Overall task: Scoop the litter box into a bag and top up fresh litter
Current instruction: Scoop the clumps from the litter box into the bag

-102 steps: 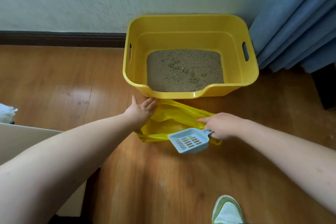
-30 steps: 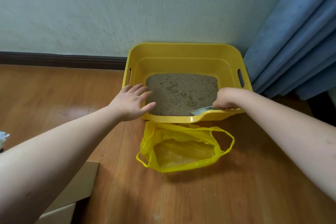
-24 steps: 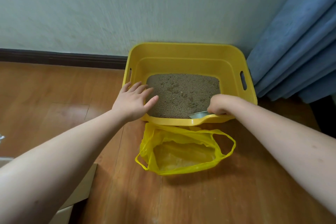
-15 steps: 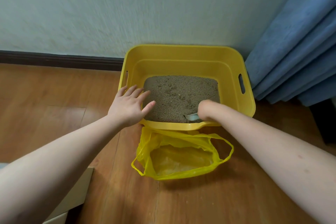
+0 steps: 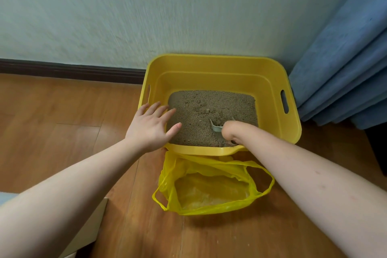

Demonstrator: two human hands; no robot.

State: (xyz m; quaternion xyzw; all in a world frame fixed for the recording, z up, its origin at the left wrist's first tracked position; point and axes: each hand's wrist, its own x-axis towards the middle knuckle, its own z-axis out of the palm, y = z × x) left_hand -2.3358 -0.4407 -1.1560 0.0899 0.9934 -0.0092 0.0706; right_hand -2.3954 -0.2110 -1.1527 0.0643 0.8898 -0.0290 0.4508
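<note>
At the far left, low in the view, we saw the pale corner of a box-like object (image 5: 92,230) resting on the wooden floor (image 5: 62,132), and behind it a dark baseboard (image 5: 69,69) running along the foot of the wall (image 5: 146,6). Our left hand (image 5: 150,128) lay spread, fingers straight and relaxed, grasping nothing; it rested across the near left corner of the yellow litter box (image 5: 219,65), with the thumb and fingertips reaching out over the litter (image 5: 199,115). The litter box stood on the floor against the wall, its handle slots visible in the left and right sides. The litter filled its bottom in a grey-brown bed, lumpy and disturbed toward the middle. Right of centre, the scoop (image 5: 215,125) sat dug into the litter, only a pale sliver of its edge showing above the grains. Our right hand (image 5: 228,132) was bent down inside the box just behind that sliver, and we saw only the wrist and the back of the hand; the fingers were hidden, so we could not tell how they were closed, nor see them on the scoop's handle. Just in front of the box, touching its near wall, the yellow plastic bag (image 5: 209,190) lay open on the floor, its mouth gaping upward and its handles spread to each side. At the far right, blue curtains (image 5: 345,58) hung in folds down to the floor beside the box.
</note>
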